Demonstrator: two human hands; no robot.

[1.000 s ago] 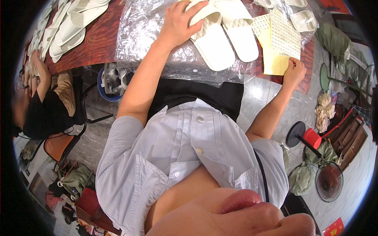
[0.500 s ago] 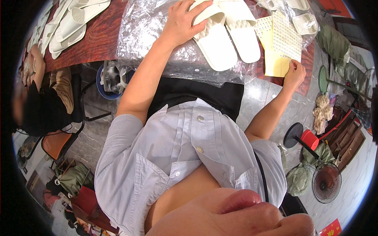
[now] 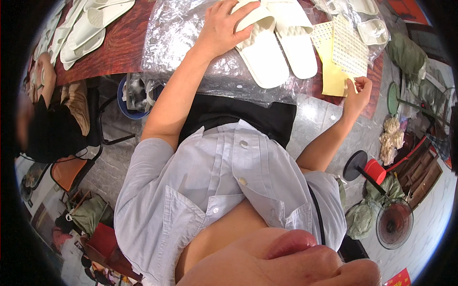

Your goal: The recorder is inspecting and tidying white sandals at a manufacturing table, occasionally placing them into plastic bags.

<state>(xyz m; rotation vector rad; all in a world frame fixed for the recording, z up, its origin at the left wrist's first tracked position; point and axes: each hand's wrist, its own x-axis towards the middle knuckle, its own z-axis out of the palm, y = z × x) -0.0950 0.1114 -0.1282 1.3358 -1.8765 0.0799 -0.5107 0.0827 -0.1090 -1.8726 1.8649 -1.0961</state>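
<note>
A pair of cream-white slippers [image 3: 264, 62] lies side by side on a clear plastic bag [image 3: 179, 43] at the table's front. My left hand [image 3: 222, 28] rests spread at the left slipper, its index finger over the strap and its thumb against the strap's side. To the right, a yellow backing sheet [image 3: 334, 83] lies under a pale sheet of small printed stickers [image 3: 349, 45]. My right hand [image 3: 359, 95] is at the lower right corner of these sheets, fingers curled and thumb close to the index finger. Whatever sits between those fingertips is too small to make out.
More white slippers [image 3: 93, 26] lie on the dark red table [image 3: 121, 50] at far left, by another person's hand [image 3: 45, 74]. Bagged slippers [image 3: 372, 32] sit beyond the stickers. A blue bucket [image 3: 125, 102] stands below the table; a fan [image 3: 394, 221] is at right.
My right hand's thumb and index finger have shifted at the sheet's corner, showing a slight gap. My left hand and the slippers stay nearly as they were.
</note>
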